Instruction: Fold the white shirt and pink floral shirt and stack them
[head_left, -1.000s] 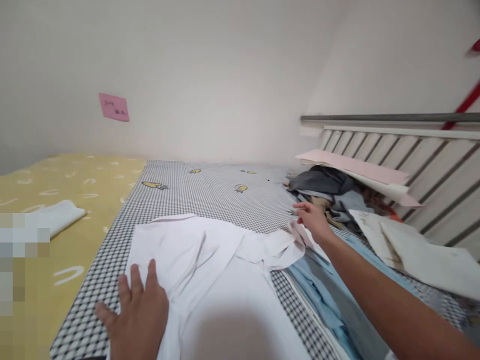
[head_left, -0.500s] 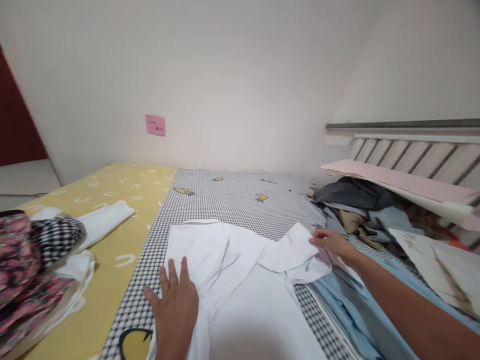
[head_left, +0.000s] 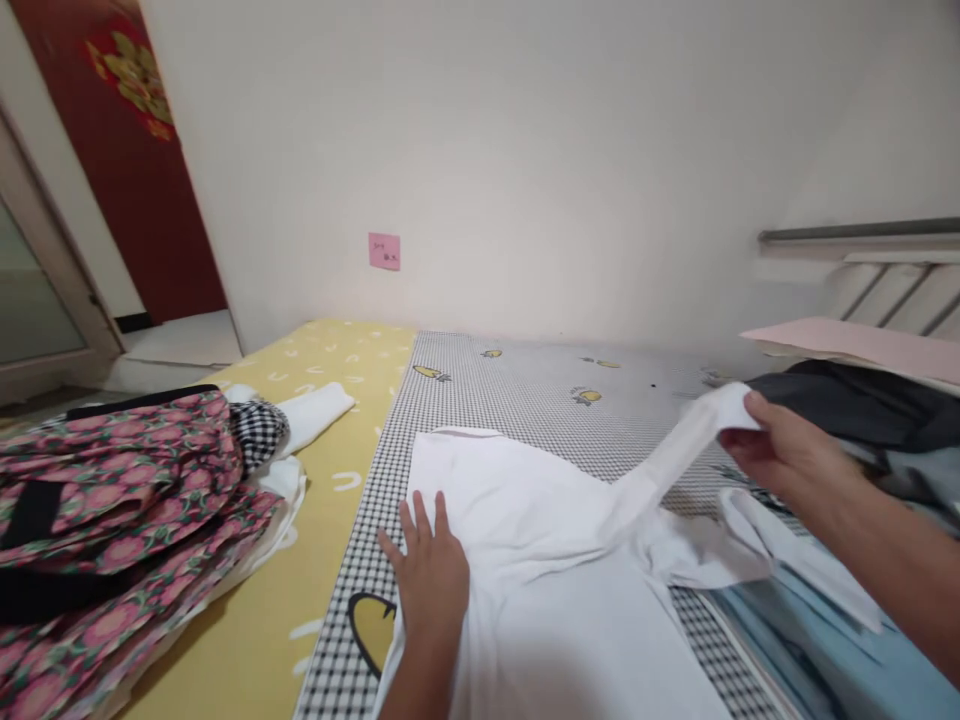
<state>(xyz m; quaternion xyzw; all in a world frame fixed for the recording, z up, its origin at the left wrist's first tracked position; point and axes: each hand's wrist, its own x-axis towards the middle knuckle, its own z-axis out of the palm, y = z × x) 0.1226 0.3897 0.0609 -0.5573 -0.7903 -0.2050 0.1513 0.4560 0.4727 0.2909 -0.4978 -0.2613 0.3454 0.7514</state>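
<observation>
A white long-sleeved garment (head_left: 540,510) lies spread on the checked bed sheet (head_left: 510,390). My left hand (head_left: 431,565) rests with spread fingers on its left edge, pressing it flat. My right hand (head_left: 780,445) pinches the end of one white sleeve (head_left: 667,465) and holds it raised off the bed, stretched up to the right from the body of the garment. Another white part of the garment lies loosely bunched below my right hand, beside the blue folded clothes (head_left: 847,630).
Floral clothing (head_left: 142,480) with a white sleeve lies heaped on the yellow sheet (head_left: 352,400) at left. Dark and grey clothes (head_left: 862,400) pile up at right, under a pink board (head_left: 862,345) by the bed rail (head_left: 862,232). A wall stands behind the bed.
My right hand has lifted the sleeve end up and pulled it rightward; before, it lay low on the sheet. My left hand stays on the garment. The view has turned left.
</observation>
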